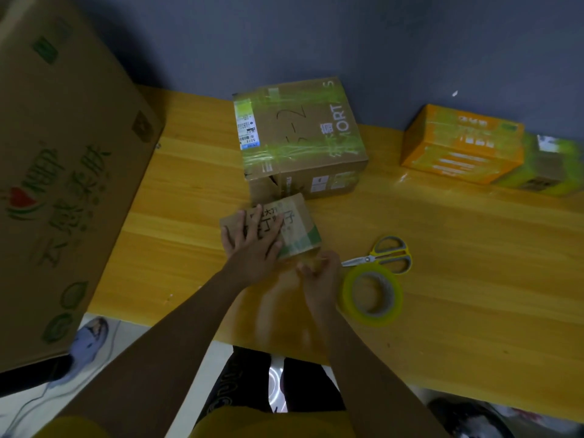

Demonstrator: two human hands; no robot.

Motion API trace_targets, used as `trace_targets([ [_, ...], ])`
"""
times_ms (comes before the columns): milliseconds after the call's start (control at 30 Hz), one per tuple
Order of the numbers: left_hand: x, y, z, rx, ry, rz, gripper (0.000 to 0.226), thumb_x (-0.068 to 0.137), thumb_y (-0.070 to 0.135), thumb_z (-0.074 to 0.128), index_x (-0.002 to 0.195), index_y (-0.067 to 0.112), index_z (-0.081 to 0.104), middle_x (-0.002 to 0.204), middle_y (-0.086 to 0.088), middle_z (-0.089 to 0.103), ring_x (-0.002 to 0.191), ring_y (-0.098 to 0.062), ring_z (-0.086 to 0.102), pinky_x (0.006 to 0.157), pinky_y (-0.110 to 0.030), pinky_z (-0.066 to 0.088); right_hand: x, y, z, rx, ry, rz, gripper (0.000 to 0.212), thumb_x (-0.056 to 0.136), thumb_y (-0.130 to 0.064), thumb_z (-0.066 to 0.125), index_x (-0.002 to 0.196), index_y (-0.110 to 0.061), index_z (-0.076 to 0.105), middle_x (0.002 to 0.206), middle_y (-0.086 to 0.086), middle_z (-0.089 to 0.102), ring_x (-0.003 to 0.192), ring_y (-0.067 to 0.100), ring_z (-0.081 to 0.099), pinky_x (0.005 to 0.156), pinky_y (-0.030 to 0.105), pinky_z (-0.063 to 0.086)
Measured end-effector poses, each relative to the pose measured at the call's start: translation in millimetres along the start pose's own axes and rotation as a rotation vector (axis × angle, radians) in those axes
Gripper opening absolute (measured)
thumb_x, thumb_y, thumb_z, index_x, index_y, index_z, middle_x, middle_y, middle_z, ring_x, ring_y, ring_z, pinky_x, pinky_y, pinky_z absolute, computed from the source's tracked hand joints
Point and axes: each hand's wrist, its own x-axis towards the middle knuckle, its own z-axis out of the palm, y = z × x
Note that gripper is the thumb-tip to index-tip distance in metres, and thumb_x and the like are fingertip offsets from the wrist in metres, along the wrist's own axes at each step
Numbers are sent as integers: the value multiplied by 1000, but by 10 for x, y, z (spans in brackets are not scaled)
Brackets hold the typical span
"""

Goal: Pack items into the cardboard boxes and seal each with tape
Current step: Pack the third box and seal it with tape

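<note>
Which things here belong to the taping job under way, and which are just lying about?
In use: small cardboard box, left hand pressing it, right hand, yellow tape roll, scissors.

Lying about: taped box, orange box, large carton.

Small brown printed cardboard box (284, 229) lies flat on the table before a larger taped box (300, 137), yellow tape roll (373, 294) nearby
</note>
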Motion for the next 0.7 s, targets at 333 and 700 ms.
trace_targets([
  [333,-19,47,-19,16,44,-36,54,97,61,15,147,51,-1,160,7,-18,145,-27,-21,112,-57,-14,54,-317,63,411,-226,498,21,89,11,49,94,-10,46,92,8,54,76,18,54,68,30,45],
  [700,-214,411,-211,246,-12,-236,83,81,83,22,131,17,28,130,-15,33,117,-34,38,99,-45,29,-200,85,-981,-973,-29,-183,66,60,-46,77,106,-2,61,102,17,62,98,38,59,82,52,45],
])
